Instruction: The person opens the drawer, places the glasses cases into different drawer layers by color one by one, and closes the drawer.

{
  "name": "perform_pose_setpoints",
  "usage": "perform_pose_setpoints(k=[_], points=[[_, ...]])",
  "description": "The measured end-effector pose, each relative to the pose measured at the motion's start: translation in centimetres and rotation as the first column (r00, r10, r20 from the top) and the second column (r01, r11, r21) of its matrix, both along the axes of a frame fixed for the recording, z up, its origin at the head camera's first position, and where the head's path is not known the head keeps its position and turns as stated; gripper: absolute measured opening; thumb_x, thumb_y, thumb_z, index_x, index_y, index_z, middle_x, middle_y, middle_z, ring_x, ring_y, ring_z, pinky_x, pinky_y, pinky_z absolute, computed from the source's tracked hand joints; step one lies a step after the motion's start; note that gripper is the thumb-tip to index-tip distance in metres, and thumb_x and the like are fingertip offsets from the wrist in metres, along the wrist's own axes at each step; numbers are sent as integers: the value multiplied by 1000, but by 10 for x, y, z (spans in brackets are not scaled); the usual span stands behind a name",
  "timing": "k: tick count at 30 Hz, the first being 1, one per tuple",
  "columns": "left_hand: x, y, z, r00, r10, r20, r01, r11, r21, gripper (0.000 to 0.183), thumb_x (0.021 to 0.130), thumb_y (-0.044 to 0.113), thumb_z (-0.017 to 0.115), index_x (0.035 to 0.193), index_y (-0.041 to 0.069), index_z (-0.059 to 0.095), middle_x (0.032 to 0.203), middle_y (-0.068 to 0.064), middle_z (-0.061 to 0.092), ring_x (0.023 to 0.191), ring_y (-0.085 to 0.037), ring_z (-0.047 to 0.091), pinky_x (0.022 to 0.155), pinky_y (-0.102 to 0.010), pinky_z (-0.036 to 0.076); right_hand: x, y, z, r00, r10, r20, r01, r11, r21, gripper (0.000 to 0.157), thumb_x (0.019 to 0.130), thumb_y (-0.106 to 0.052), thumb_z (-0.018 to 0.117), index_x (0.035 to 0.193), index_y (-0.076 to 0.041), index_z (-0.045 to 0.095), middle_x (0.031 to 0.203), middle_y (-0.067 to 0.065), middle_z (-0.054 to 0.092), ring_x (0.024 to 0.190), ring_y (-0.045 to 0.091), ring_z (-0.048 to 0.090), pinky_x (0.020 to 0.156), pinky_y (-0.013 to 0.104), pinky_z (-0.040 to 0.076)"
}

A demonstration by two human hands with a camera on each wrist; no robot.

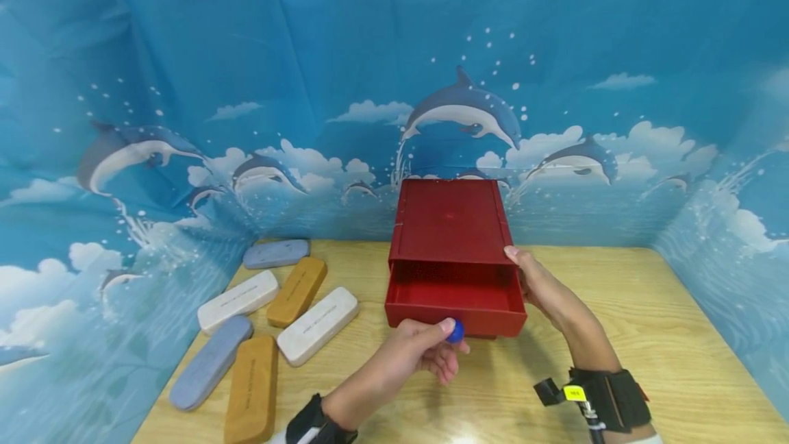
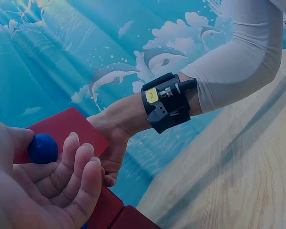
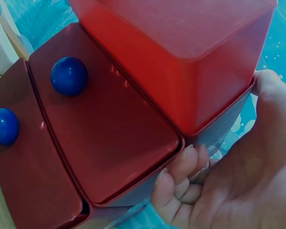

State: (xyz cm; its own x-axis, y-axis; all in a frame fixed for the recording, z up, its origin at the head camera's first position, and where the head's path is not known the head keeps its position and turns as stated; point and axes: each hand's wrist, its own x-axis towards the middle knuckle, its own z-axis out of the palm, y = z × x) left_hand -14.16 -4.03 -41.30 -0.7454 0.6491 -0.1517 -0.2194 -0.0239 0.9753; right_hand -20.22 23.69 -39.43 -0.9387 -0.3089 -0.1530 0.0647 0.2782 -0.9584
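A red drawer cabinet (image 1: 453, 221) stands at the back of the table, its top drawer (image 1: 425, 319) pulled out and no contents visible inside. My left hand (image 1: 425, 349) pinches the blue round knob (image 1: 455, 331) on that drawer's front between thumb and forefinger; the left wrist view also shows the knob (image 2: 43, 148) held there. At the cabinet's right side, my right hand (image 1: 536, 283) grips the body, thumb at the upper front edge and curled fingers (image 3: 183, 164) against the side. Two lower drawers (image 3: 109, 138) are closed in the right wrist view, each with a blue knob (image 3: 69, 76).
To the left lie several oblong cases: white (image 1: 317, 326), tan (image 1: 251, 389) and grey-blue (image 1: 211, 363). A blue dolphin-printed curtain (image 1: 345, 53) hangs behind and along both sides of the wood-grain table (image 1: 666, 334).
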Motion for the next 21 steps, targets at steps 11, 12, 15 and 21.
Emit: perform_pose_setpoints(k=[11, 12, 15, 21], points=[[9, -1, 0, 999, 6, 35, -6, 1000, -2, 59, 107, 41, 55, 116, -15, 68, 73, 7, 71, 67, -5, 66, 67, -21, 57, 0, -1, -1, 1000, -24, 9, 24, 1000, -15, 73, 108, -57, 23, 155, -1, 25, 146, 28, 51, 107, 17, 68, 92, 33, 57], [11, -1, 0, 999, 6, 38, -6, 1000, -3, 58, 106, 41, 55, 116, -15, 68, 73, 7, 71, 67, -5, 66, 67, -21, 57, 1, -1, -1, 1000, -26, 13, 26, 1000, -14, 73, 108, -57, 23, 155, -1, 25, 146, 28, 51, 108, 16, 68, 92, 33, 57], [14, -2, 0, 999, 7, 50, -7, 1000, -6, 57, 106, 43, 56, 115, -13, 69, 74, 6, 71, 68, -5, 66, 67, -21, 57, 1, -1, -1, 999, -38, 25, 38, 999, -6, 73, 108, -57, 23, 155, -1, 25, 145, 27, 52, 107, 16, 67, 91, 33, 56], [19, -3, 0, 999, -2, 32, 2, 1000, -2, 58, 106, 43, 55, 115, -12, 70, 74, 5, 71, 68, -5, 66, 67, -20, 57, 1, -2, 0, 999, -35, 20, 35, 999, -6, 75, 108, -59, 23, 156, -2, 25, 147, 27, 52, 109, 17, 67, 92, 33, 56]])
